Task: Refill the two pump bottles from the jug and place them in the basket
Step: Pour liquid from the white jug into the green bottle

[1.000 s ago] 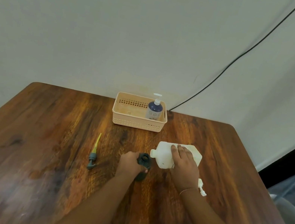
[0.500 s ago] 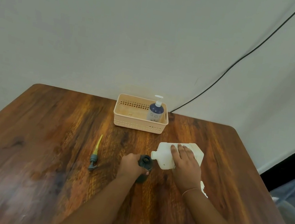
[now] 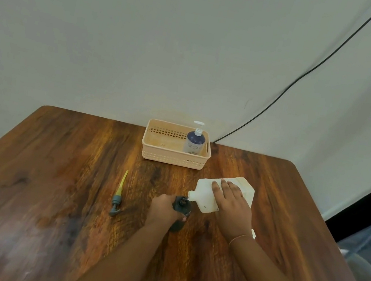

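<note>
Jug (image 3: 224, 196) being tipped by right hand (image 3: 232, 206) (fingers clamped), dark bottle (image 3: 180, 210) being gripped by left hand (image 3: 163, 209), spout at its mouth.

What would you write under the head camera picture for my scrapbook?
Right hand tips the white jug into a dark bottle held by the left hand; another bottle waits in the basket.

Wooden table (image 3: 46, 190), pale wall (image 3: 148, 34), black cable (image 3: 296, 82) slanting down the wall
</note>
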